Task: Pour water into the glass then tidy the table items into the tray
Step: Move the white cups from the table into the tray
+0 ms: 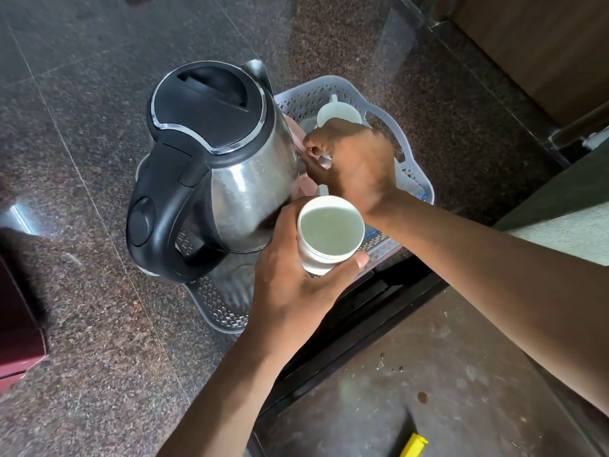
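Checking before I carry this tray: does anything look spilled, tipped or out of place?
No spill shows. The tray overhangs the counter edge, which looks precarious with the kettle in it. The left hand holds the filled cup above the tray, not yet set down.

The scene is lit evenly by soft daylight. A broad pale reflection is seen on the polished granite counter from 11 to 1 o'clock, so the light source is placed ahead of the camera. Bright streaks of glare are carried on the steel body of the kettle and along the chrome ring of its lid. A soft shadow is cast on the counter at 9 o'clock. Sharp focus is held at centre. Motion blur is noted on the tray rim at 6 o'clock. Straight lines are bowed near the edges by wide-angle distortion.
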### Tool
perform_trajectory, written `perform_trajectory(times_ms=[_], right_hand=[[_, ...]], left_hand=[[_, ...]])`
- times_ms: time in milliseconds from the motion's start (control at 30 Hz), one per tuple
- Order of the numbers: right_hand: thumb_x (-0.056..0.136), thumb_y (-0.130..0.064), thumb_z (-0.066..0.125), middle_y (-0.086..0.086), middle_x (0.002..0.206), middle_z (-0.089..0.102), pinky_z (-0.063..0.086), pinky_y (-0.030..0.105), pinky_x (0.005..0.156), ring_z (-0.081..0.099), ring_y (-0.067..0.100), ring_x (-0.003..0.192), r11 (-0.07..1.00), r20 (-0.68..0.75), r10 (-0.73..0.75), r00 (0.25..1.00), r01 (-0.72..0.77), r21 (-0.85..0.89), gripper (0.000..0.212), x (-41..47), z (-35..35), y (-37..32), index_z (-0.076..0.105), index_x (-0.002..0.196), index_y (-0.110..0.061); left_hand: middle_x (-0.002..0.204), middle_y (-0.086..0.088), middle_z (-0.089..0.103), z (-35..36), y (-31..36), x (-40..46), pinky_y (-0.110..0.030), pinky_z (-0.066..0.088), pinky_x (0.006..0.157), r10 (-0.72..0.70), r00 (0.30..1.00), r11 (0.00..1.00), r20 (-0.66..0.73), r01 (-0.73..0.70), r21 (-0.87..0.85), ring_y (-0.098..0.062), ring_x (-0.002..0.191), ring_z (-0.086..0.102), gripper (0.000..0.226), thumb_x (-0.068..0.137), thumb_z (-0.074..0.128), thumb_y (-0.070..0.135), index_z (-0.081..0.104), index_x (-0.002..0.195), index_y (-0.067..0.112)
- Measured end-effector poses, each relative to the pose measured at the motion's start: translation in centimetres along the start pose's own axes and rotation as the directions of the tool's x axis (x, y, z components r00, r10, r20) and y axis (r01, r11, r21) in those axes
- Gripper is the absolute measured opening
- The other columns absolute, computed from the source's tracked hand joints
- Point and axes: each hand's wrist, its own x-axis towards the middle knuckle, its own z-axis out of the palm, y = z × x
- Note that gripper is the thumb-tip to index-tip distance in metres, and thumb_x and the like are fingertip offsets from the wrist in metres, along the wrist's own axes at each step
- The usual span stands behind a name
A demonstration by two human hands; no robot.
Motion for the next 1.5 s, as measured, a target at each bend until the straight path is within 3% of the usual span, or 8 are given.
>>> perform_trajectory(times_ms=[367,533,733,933,1100,1200,1300,1500], right_hand=[[0.073,-0.02,0.074,0.0,0.094,0.077,0.057,0.035,0.063,0.071,0.033,0.088,0.996,0.104,-0.085,0.991,0.084,0.012,0.011,0.4,0.1,-0.4,0.078,0.084,-0.021],[0.076,-0.016,0.068,0.0,0.098,0.076,0.037,0.028,0.059,0.067,0.035,0.093,0.99,0.136,-0.138,0.981,0.131,0.057,0.015,0.1,0.0,-0.2,0.079,0.085,-0.021],[0.091,-0.014,0.068,-0.002,0.114,0.08,0.058,0.037,0.085,0.073,0.025,0.096,0.984,0.115,0.045,0.992,-0.064,0.164,0.03,-1.0,-1.8,0.6,0.081,0.117,-0.022],[0.089,0.002,0.072,0.004,0.1,0.08,0.063,0.033,0.083,0.076,0.012,0.092,0.714,0.065,0.43,0.9,-0.383,0.586,0.026,-4.6,-5.8,0.8,0.081,0.111,-0.009],[0.089,-0.033,0.08,-0.007,0.105,0.081,0.065,0.03,0.086,0.077,0.004,0.097,0.48,0.205,0.473,0.857,-0.446,0.756,0.032,-8.9,-9.1,-0.9,0.078,0.116,-0.016],[0.075,-0.052,0.085,-0.018,0.106,0.078,0.058,0.013,0.085,0.072,-0.007,0.105,0.506,0.289,0.355,0.889,-0.443,0.74,0.044,-10.4,-10.1,-2.3,0.07,0.115,-0.041],[0.067,-0.05,0.09,-0.027,0.111,0.07,0.061,0.02,0.089,0.066,-0.008,0.113,0.569,0.33,0.323,0.887,-0.461,0.681,0.052,-11.0,-10.4,-2.8,0.058,0.108,-0.058],[0.066,-0.044,0.09,-0.008,0.108,0.073,0.062,0.041,0.091,0.07,0.011,0.107,0.632,0.296,0.422,0.857,-0.512,0.581,0.065,-10.5,-10.0,-3.0,0.066,0.124,-0.026]], left_hand=[[0.131,0.01,0.071,-0.3,0.4,-0.3,-0.056,0.063,0.099,0.005,1.0,1.0,0.01,-0.005,0.006,-0.02,0.123,0.072,0.08,0.073,0.093,0.039,0.058,0.145,0.031],[0.131,0.01,0.071,-0.3,0.4,-0.3,-0.055,0.063,0.099,0.007,1.0,1.0,0.009,-0.007,0.009,-0.022,0.123,0.072,0.08,0.074,0.094,0.038,0.058,0.145,0.032],[0.128,0.009,0.074,-0.3,0.2,-0.2,-0.056,0.063,0.099,-0.015,1.0,1.0,-0.002,0.015,0.012,-0.022,0.119,0.074,0.078,0.071,0.096,0.04,0.06,0.14,0.034],[0.122,0.011,0.075,0.2,0.4,-0.2,-0.055,0.064,0.097,-0.011,0.999,0.999,-0.049,0.014,0.048,-0.021,0.114,0.076,0.077,0.068,0.098,0.045,0.061,0.136,0.038],[0.121,0.008,0.077,1.0,1.1,-0.1,-0.054,0.065,0.092,0.026,0.995,0.997,-0.1,-0.018,0.08,-0.019,0.111,0.077,0.077,0.069,0.097,0.048,0.063,0.136,0.03],[0.121,0.01,0.078,1.8,1.6,0.0,-0.052,0.066,0.09,0.052,0.993,0.994,-0.11,-0.042,0.096,-0.015,0.112,0.078,0.074,0.073,0.095,0.042,0.063,0.138,0.026],[0.123,0.009,0.078,2.3,1.7,0.2,-0.05,0.066,0.093,0.065,0.994,0.993,-0.087,-0.056,0.101,-0.015,0.116,0.077,0.078,0.073,0.095,0.023,0.062,0.144,0.022],[0.118,0.015,0.077,3.2,2.4,0.1,-0.042,0.064,0.093,0.113,0.99,0.984,-0.079,-0.1,0.148,-0.01,0.11,0.076,0.076,0.068,0.08,0.047,0.064,0.138,0.023]])
